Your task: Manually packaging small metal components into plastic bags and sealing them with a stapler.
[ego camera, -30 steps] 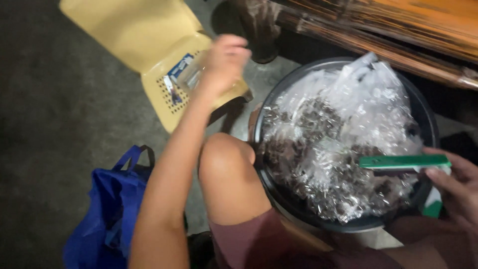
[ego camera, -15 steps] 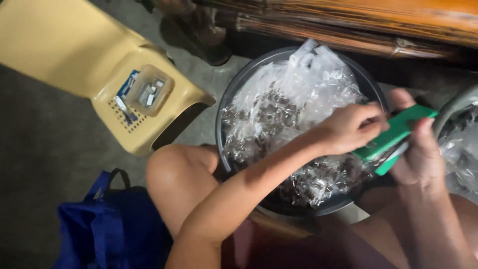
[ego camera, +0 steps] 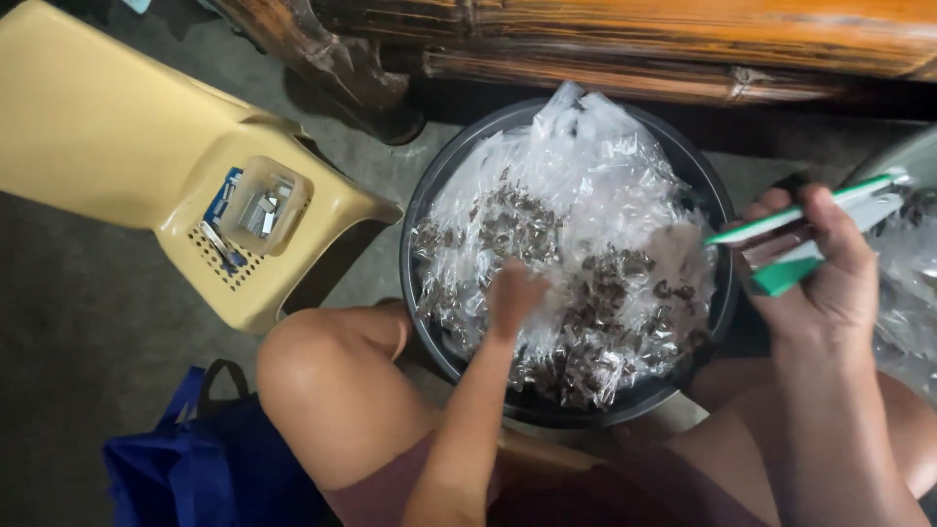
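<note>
A black round basin (ego camera: 429,210) sits between my knees, filled with small clear plastic packets (ego camera: 586,224) that hold dark pieces. My left hand (ego camera: 514,293) reaches down into the pile near its middle. It is blurred, with fingers curled among the packets, and I cannot see whether it grips one. My right hand (ego camera: 825,278) is at the basin's right rim, closed around a green and white stapler (ego camera: 800,220) that points left over the rim.
A yellow plastic stool (ego camera: 107,146) lies to the left, with a small clear box of staples (ego camera: 262,205) on its perforated seat. A blue bag (ego camera: 185,459) is on the floor at lower left. Dark wooden furniture (ego camera: 605,49) runs along the top. More clear plastic shows at the right edge.
My left hand left the stool, went across to the stapler in my right hand, and has now dropped into the packets. The right hand still holds the stapler.
</note>
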